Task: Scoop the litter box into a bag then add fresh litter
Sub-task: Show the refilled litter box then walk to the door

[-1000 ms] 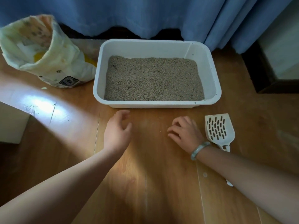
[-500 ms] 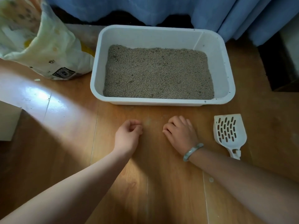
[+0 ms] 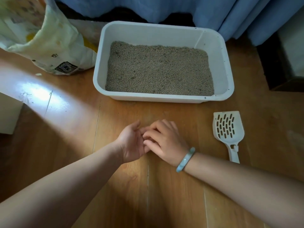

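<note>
A white litter box point(image 3: 98, 76) sits on the wooden floor, holding a level layer of grey-brown litter point(image 3: 159, 68). To its left leans an open printed litter bag point(image 3: 49, 43). A white slotted scoop point(image 3: 227, 129) lies flat on the floor to the right, untouched. In front of the box, my left hand point(image 3: 131, 142) is turned palm-up and loosely cupped. My right hand point(image 3: 166, 142), with a pale green bracelet point(image 3: 185, 159) on the wrist, has bent fingers whose tips touch the left palm. Whether anything small lies between them is hidden.
Blue curtains point(image 3: 213, 10) hang behind the box. A dark piece of furniture point(image 3: 279, 66) stands at the right, and a white block point(image 3: 8, 116) at the left edge. A pale scrap point(image 3: 38, 74) lies on the floor near the bag.
Both hands have moved together from apart on the floor. The left hand turned palm-up, and the right hand's fingertips now rest in it. The view shifted closer.
</note>
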Available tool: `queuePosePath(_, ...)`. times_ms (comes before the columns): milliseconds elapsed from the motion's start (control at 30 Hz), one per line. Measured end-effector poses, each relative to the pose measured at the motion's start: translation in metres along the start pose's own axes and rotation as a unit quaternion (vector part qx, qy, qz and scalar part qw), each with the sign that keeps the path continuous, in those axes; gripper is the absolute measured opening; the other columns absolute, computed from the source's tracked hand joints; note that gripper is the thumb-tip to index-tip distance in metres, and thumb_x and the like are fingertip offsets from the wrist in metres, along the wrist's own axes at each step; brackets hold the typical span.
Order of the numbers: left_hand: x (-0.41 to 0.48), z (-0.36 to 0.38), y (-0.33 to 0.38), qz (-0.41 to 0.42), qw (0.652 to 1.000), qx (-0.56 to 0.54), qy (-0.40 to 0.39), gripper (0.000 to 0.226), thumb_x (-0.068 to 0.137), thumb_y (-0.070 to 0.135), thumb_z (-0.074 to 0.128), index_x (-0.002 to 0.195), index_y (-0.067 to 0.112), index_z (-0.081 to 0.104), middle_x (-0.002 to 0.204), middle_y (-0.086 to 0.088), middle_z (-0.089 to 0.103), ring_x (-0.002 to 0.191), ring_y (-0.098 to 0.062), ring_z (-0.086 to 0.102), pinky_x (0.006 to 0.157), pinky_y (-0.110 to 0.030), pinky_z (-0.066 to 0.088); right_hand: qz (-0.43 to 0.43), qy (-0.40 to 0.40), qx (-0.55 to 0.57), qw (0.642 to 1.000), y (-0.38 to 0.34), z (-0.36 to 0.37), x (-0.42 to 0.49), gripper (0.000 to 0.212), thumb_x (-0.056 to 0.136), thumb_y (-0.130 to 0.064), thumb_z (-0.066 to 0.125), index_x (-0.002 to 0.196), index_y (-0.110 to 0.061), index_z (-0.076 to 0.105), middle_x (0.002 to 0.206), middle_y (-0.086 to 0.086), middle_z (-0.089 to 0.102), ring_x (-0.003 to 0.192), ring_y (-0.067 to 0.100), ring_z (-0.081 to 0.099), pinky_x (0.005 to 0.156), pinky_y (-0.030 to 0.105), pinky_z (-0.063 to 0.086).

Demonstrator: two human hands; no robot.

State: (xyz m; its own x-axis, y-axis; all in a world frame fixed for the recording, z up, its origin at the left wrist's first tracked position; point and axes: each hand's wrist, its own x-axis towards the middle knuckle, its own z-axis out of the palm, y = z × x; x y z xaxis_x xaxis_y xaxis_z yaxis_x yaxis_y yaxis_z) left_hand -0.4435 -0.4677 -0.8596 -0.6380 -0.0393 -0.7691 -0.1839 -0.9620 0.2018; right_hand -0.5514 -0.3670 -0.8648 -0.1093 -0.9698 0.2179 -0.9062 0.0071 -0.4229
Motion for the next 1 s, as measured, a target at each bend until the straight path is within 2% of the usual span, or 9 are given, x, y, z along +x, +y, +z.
queuePosePath(67, -0.005, -0.003, 0.001, 0.001, 1.000, 0.011, 0.018, 0.061, 0.101, 0.044, 0.021, 0.117, 0.001, 0.061, 0.086, -0.014, 0.072, 0.072, -0.023, 0.071, 0.061, -0.028, 0.059, -0.001, -0.001, 0.018, 1.000, 0.002, -0.004, -0.008, 0.024, 0.084, -0.037, 0.054, 0.090, -0.018, 0.068, 0.087, -0.001, 0.058, 0.081, 0.018, 0.049, 0.072, 0.034, 0.036)
queuePosePath(167, -0.010, -0.009, 0.004, 0.024, 0.998, 0.009, 0.065, 0.058, 0.101, 0.042, 0.023, 0.109, -0.001, 0.062, 0.097, -0.017, 0.072, 0.082, -0.025, 0.072, 0.070, -0.033, 0.060, 0.015, 0.007, 0.007, 1.000, 0.014, -0.010, -0.023, 0.022, 0.085, -0.035, 0.055, 0.087, -0.017, 0.067, 0.083, -0.001, 0.056, 0.080, 0.013, 0.047, 0.070, 0.029, 0.037)
queuePosePath(300, -0.017, -0.023, 0.010, 0.041, 0.994, 0.009, 0.105, 0.058, 0.101, 0.043, 0.024, 0.106, -0.001, 0.062, 0.102, -0.017, 0.072, 0.088, -0.027, 0.072, 0.077, -0.037, 0.057, -0.020, -0.072, -0.032, 0.997, 0.031, -0.003, -0.045, 0.021, 0.083, -0.037, 0.054, 0.083, -0.020, 0.067, 0.081, -0.003, 0.054, 0.078, 0.012, 0.044, 0.068, 0.030, 0.041)
queuePosePath(367, -0.020, -0.028, 0.012, 0.041, 0.993, 0.014, 0.114, 0.059, 0.100, 0.044, 0.025, 0.108, 0.000, 0.062, 0.103, -0.017, 0.071, 0.089, -0.026, 0.071, 0.077, -0.036, 0.057, -0.047, -0.095, -0.039, 0.994, 0.031, 0.002, -0.048, 0.022, 0.082, -0.038, 0.054, 0.083, -0.020, 0.068, 0.080, -0.003, 0.054, 0.077, 0.012, 0.044, 0.069, 0.028, 0.038)
queuePosePath(433, -0.022, -0.031, 0.012, 0.038, 0.992, 0.015, 0.117, 0.060, 0.099, 0.047, 0.025, 0.110, 0.000, 0.062, 0.106, -0.016, 0.071, 0.092, -0.026, 0.071, 0.079, -0.036, 0.057, -0.080, -0.111, -0.043, 0.990, 0.027, 0.007, -0.047, 0.020, 0.081, -0.038, 0.057, 0.082, -0.021, 0.067, 0.080, -0.004, 0.055, 0.076, 0.013, 0.045, 0.068, 0.027, 0.034)
queuePosePath(600, -0.023, -0.035, 0.011, 0.025, 0.995, 0.009, 0.101, 0.067, 0.095, 0.055, 0.027, 0.112, 0.001, 0.061, 0.110, -0.016, 0.070, 0.096, -0.026, 0.070, 0.087, -0.038, 0.054, -0.150, -0.157, -0.054, 0.975, 0.025, 0.013, -0.049, 0.013, 0.078, -0.036, 0.067, 0.078, -0.023, 0.065, 0.078, -0.007, 0.054, 0.071, 0.013, 0.048, 0.064, 0.027, 0.041)
queuePosePath(700, -0.023, -0.036, 0.011, 0.021, 0.996, 0.003, 0.091, 0.071, 0.094, 0.059, 0.027, 0.116, 0.001, 0.060, 0.113, -0.016, 0.068, 0.101, -0.027, 0.068, 0.093, -0.039, 0.050, -0.159, -0.158, -0.061, 0.973, 0.026, 0.014, -0.052, 0.010, 0.081, -0.032, 0.063, 0.077, -0.022, 0.064, 0.077, -0.006, 0.053, 0.069, 0.013, 0.048, 0.064, 0.026, 0.039)
queuePosePath(833, -0.021, -0.038, 0.010, 0.013, 0.996, -0.003, 0.084, 0.074, 0.092, 0.062, 0.026, 0.118, 0.001, 0.059, 0.115, -0.016, 0.068, 0.103, -0.027, 0.067, 0.093, -0.039, 0.049, -0.164, -0.145, -0.065, 0.974, 0.025, 0.016, -0.054, 0.014, 0.085, -0.027, 0.056, 0.073, -0.020, 0.060, 0.075, -0.004, 0.052, 0.067, 0.013, 0.045, 0.063, 0.025, 0.032)
queuePosePath(1000, -0.020, -0.039, 0.009, 0.006, 0.997, 0.002, 0.074, 0.075, 0.091, 0.064, 0.026, 0.120, 0.002, 0.058, 0.116, -0.015, 0.067, 0.104, -0.026, 0.067, 0.094, -0.039, 0.048, -0.156, -0.145, -0.082, 0.974, 0.021, 0.019, -0.057, 0.016, 0.085, -0.025, 0.050, 0.072, -0.019, 0.059, 0.074, -0.004, 0.052, 0.065, 0.014, 0.047, 0.061, 0.026, 0.035)
